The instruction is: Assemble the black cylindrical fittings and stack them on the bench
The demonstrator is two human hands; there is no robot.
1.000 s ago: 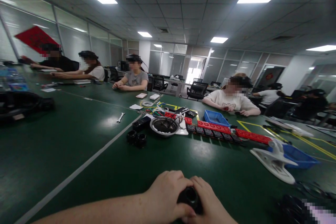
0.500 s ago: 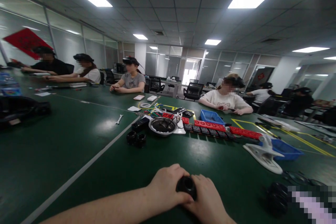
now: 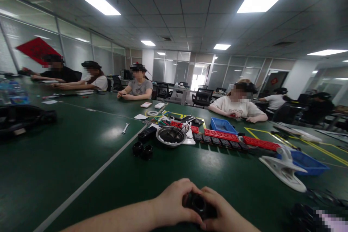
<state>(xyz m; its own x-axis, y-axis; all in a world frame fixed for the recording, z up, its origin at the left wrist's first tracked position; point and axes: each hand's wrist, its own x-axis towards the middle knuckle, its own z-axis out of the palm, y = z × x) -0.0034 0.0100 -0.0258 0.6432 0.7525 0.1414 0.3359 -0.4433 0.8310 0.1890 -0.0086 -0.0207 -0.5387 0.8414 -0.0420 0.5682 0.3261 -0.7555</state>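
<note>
Low in the head view, a black rounded part with a round opening (image 3: 199, 203) sits between my two hands, just above or on the green table; I cannot tell which. My left hand (image 3: 178, 201) curls around its left side, thumb below and fingers over the top. From the right, my right hand (image 3: 217, 206) closes on the same part, its fingertips meeting those of the left. Fingers cover much of its outline. Farther up the table lie two black round parts (image 3: 143, 150) that look similar, standing side by side.
Beyond them are a metal bowl (image 3: 170, 136) with dark contents, red socket strips (image 3: 221, 135), a blue tray (image 3: 223, 126), and a wrench (image 3: 125, 128). At right sit a white clamp-like stand (image 3: 284, 172) and another blue tray (image 3: 310, 164). Several people sit around the table.
The view has shifted slightly, so the scene sits lower. More of the black part's right side shows, as my right hand's grip has moved outward. Both hands still hold it.
</note>
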